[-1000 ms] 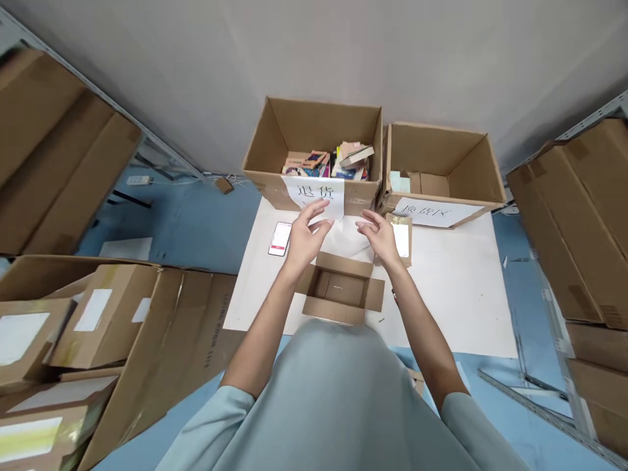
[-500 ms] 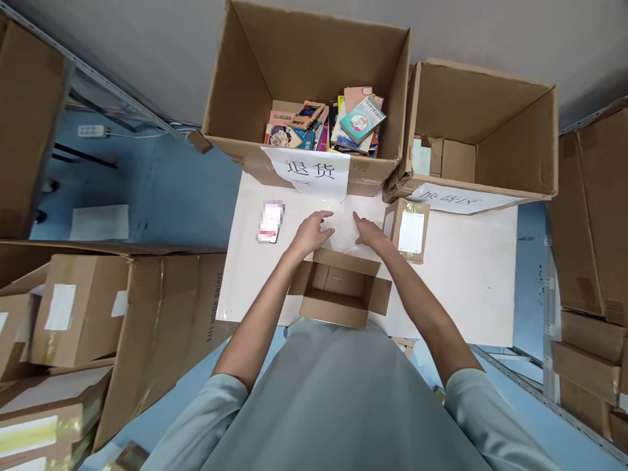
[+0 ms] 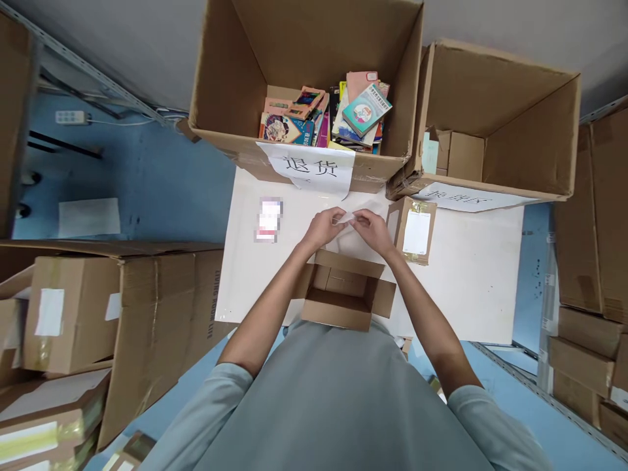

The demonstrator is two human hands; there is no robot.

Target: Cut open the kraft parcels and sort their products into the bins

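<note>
Over the white table, my left hand (image 3: 324,227) and my right hand (image 3: 373,230) meet fingertip to fingertip. Both pinch the upper edge of a thin, clear plastic bag (image 3: 350,243), whose lower part hangs or lies toward me; its outline is hard to make out against the white. Just below it, close to my body, stands a small open cardboard box (image 3: 337,316) with its flaps folded out and no contents visible. A taped carton (image 3: 417,232) with a white label stands beside my right hand. Left of my hands lies a phone (image 3: 269,220), its screen blurred out.
At the back, a large carton (image 3: 240,147) with a paper sign holds books (image 3: 367,112). Another signed carton (image 3: 527,186) beside it contains small boxes. A big carton (image 3: 161,327) of parcels stands at left; stacked boxes (image 3: 581,356) line the right.
My hands have come together and now grip the plastic bag, which lay flat on the table before. The view has tilted down, bringing the cartons and books closer.
</note>
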